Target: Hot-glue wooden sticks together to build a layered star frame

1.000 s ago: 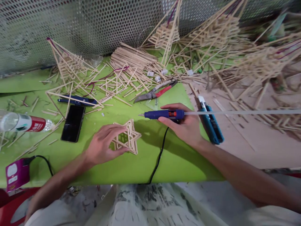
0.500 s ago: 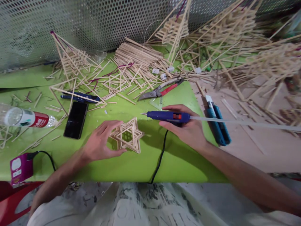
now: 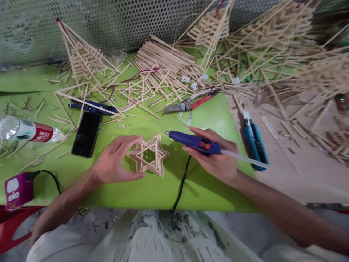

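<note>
A six-pointed star frame [image 3: 148, 169] built from stacked thin wooden sticks lies on the green tabletop. My left hand [image 3: 114, 160] curves around its left side, fingers at the upper left point and thumb at the lower left one, steadying it. To the right, my right hand [image 3: 218, 160] grips a blue glue gun [image 3: 188, 139] with a red switch. Its metal nozzle points left, just above and beside the star's top right, apart from it. A translucent glue stick [image 3: 242, 158] sticks out of the gun's back, and a black cord [image 3: 182, 183] runs down from it.
A phone [image 3: 86, 134], a water bottle [image 3: 29, 131] and a purple plug box [image 3: 19, 191] lie to the left. Behind are red-handled pruning shears [image 3: 191, 102] and a pile of sticks [image 3: 163, 56]. Blue utility knives [image 3: 255, 142] lie at the right, below stacked stick frames [image 3: 321, 74].
The glue gun has tilted, its rear end and glue stick swinging down while the nozzle stays near the star. My left hand keeps its place around the star. The camera view has shifted slightly.
</note>
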Motion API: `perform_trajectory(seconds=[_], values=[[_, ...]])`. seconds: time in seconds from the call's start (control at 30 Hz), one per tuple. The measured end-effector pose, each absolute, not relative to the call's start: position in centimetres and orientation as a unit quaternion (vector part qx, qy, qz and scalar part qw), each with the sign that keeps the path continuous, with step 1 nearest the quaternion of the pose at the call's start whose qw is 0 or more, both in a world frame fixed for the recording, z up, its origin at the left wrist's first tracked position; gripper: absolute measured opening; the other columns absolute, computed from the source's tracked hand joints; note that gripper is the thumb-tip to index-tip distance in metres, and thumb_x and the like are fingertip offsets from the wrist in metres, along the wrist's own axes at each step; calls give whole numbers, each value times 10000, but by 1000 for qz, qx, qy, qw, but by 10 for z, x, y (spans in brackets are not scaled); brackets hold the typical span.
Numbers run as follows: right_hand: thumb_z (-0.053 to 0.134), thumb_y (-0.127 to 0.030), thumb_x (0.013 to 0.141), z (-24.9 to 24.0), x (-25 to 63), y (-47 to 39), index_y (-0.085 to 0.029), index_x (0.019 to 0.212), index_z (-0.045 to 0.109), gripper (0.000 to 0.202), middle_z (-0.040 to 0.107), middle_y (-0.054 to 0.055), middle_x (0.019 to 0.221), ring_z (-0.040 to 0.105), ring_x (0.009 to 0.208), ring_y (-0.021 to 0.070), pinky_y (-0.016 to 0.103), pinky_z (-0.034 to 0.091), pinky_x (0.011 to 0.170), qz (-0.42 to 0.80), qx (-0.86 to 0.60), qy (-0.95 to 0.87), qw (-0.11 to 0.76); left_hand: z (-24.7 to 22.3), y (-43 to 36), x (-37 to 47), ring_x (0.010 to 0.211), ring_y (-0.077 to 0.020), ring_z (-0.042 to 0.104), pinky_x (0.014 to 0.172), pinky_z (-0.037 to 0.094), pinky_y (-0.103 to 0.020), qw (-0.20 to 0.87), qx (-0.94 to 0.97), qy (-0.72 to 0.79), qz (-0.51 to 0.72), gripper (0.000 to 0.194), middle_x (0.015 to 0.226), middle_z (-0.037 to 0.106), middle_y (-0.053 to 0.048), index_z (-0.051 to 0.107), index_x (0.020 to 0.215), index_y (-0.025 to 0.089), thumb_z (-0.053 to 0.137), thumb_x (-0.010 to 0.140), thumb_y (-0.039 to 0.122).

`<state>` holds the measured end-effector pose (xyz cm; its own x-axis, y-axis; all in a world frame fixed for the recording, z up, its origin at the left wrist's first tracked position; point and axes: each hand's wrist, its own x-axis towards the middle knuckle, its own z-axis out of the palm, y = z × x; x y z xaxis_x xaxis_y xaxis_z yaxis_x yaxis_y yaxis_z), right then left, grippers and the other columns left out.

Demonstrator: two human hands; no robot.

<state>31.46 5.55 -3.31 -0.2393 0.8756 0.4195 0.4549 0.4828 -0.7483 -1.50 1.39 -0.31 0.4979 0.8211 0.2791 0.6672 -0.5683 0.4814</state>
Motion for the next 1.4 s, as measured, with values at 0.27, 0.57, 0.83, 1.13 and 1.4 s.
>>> perform_trajectory(seconds=[0.27,0.57,0.83,1.13,1.4], values=[[839,-347,918,-33,314,45,-323,1376,731,471,847,25,978,738,616,167,269,636,599,218,-439,-766,416,66,-16,-21,895,-185,789,808,667,-315,57,822,489,288,314,1035,810,-15,693,1183,242,836,904,259],[859,-260,859,-25,293,34,-306,1558,567,759,829,11,962,647,543,121,253,590,516,425,-461,-676,386,2,-76,25,905,-192,789,813,629,-318,60,742,614,262,250,1037,808,-31,678,1143,223,805,937,283],[852,-242,857,-32,285,27,-307,1572,549,779,838,13,1028,763,697,168,315,694,716,405,-442,-693,400,-24,-77,56,978,-204,759,859,619,-327,62,668,674,310,302,1074,783,-51,676,1195,217,822,949,314],[839,-268,881,-33,271,28,-371,1661,400,901,830,12,1061,755,694,171,323,701,747,416,-413,-716,379,-29,-75,62,893,-176,763,790,613,-299,61,640,680,353,203,993,790,-20,715,1120,232,808,940,215],[792,-310,921,-42,270,27,-363,1661,390,844,807,11,1057,741,700,154,300,672,676,434,-410,-710,373,-30,-73,62,861,-174,780,815,630,-305,48,653,664,361,160,957,807,-13,721,1059,238,810,935,190]])
